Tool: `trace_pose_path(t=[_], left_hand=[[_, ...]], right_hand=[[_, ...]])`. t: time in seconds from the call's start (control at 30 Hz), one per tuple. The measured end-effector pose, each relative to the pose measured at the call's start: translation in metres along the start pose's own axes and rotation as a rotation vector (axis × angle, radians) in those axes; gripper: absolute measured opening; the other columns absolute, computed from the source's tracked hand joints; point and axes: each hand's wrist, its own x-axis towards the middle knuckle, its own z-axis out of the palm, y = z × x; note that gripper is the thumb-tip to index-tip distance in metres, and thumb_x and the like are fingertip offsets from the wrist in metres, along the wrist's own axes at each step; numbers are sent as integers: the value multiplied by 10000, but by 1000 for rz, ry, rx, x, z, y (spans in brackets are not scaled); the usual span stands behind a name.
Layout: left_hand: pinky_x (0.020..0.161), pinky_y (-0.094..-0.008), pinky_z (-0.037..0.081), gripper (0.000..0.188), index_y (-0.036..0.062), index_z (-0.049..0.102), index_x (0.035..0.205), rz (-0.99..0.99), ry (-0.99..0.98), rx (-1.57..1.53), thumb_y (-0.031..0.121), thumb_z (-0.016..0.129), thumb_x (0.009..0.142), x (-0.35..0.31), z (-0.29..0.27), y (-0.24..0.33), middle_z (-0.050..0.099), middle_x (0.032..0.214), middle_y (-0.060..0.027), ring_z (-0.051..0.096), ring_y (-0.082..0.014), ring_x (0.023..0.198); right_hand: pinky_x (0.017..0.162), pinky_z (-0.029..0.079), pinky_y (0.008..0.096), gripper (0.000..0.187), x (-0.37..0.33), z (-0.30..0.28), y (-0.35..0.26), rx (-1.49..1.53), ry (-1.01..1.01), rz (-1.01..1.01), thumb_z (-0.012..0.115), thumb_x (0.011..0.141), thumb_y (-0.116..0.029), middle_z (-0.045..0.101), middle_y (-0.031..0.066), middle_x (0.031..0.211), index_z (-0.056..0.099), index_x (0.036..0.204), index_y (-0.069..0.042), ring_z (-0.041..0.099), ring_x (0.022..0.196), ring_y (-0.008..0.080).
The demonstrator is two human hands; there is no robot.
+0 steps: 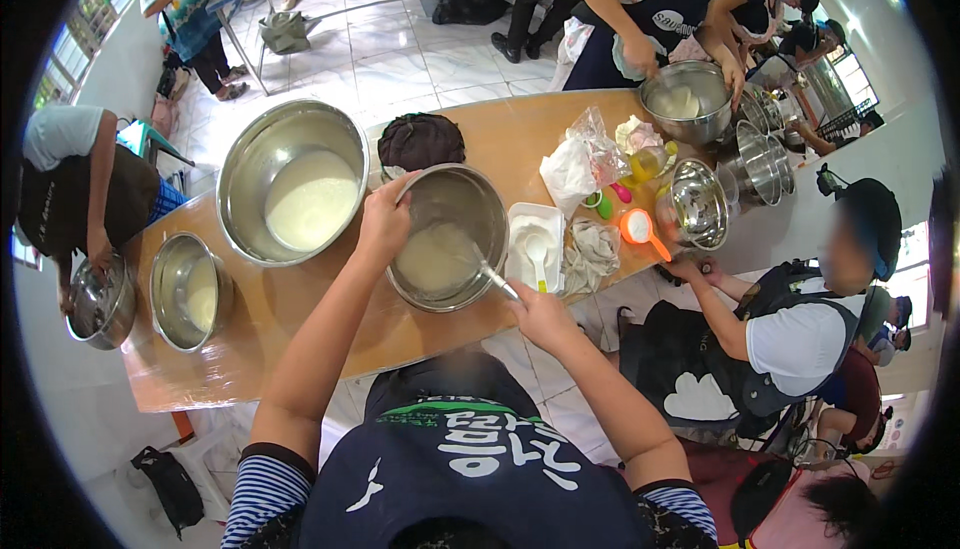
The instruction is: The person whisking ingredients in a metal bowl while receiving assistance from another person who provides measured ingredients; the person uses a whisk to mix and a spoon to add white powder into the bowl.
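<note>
My left hand (386, 221) is closed on the left rim of a steel mixing bowl (462, 184). A pale, creamy liquid (436, 261) covers the bowl's bottom. With my right hand (545, 319) I grip the handle of a whisk (490, 269); its head dips into the liquid and its wires are hard to make out. The bowl appears tilted on the table. Right beside it lies a white plastic tub (520, 213) with a white spoon (538, 251) inside. Left of my bowl stand a large steel bowl (240, 189) and a smaller one (163, 299), both holding pale liquid.
The wooden table (330, 321) also carries a dark cloth bundle (420, 139), an orange measuring cup (640, 229) of white powder, a crumpled cloth (592, 254), plastic bags (570, 171) and steel bowls (697, 204). Co-workers stand at the left, the far right and the right.
</note>
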Motion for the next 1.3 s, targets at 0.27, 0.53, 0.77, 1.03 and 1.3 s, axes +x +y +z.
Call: trace_pose_path(t=[0.27,0.53,0.77,1.03,1.3], left_hand=[[762,-370,440,324,48,585,1059,87,-7,16,-36,471,767,5,5,1,603,924,-207,582,-332,875],[747,-376,445,326,43,584,1057,50,5,14,-35,463,764,4,9,-1,602,905,-212,585,-342,846],[740,-386,443,351,47,581,1062,51,9,37,-41,459,745,5,12,1,605,886,-204,583,-340,834],[727,-390,442,352,57,584,1060,77,40,53,-38,470,742,4,13,-4,603,858,-203,583,-335,809],[736,-385,448,334,70,585,1064,94,57,59,-27,476,764,9,15,-2,603,908,-209,584,-337,838]], right_hand=[[733,456,388,339,4,-10,-9,31,47,17,552,780,-202,604,198,858,560,1089,-61,582,823,350],[724,449,379,373,9,-11,-8,17,-10,51,546,800,-233,604,189,924,538,1138,-76,594,842,292],[690,457,355,394,10,4,-4,180,-119,-23,571,787,-225,603,206,851,528,1154,-87,602,779,270],[680,451,364,402,6,9,0,261,-40,-158,543,799,-213,603,201,788,507,1184,-102,597,751,291],[722,447,391,389,7,29,20,233,3,-238,545,808,-258,597,219,897,518,1157,-90,578,837,355]])
